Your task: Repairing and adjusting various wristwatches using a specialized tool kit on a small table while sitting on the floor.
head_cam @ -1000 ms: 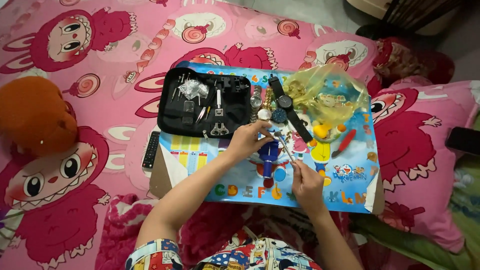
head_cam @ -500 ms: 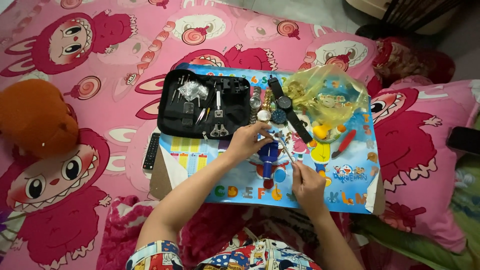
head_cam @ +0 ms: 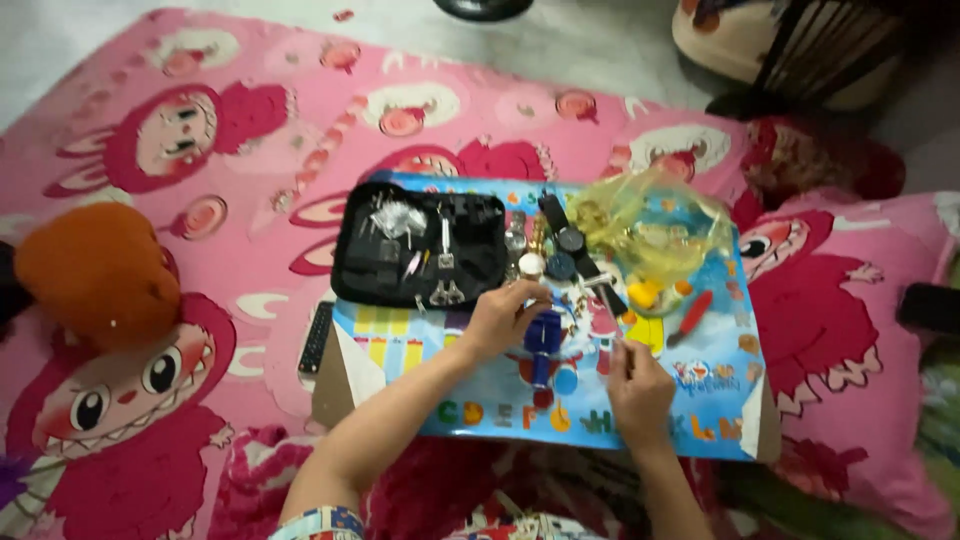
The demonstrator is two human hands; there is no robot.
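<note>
My left hand rests on a blue tool standing on the colourful printed table top, fingers curled around its upper part. My right hand is closed on a thin metal tool whose tip points up-left toward the blue tool. A black wristwatch lies just beyond the hands. An open black tool case with several small metal tools sits at the table's far left.
A crumpled yellow plastic bag lies at the far right of the table, a red-handled tool beside it. A black remote lies left of the table. An orange plush sits on the pink cartoon blanket.
Both hands stay at the blue tool with only slight shifts. The camera view has tilted a little.
</note>
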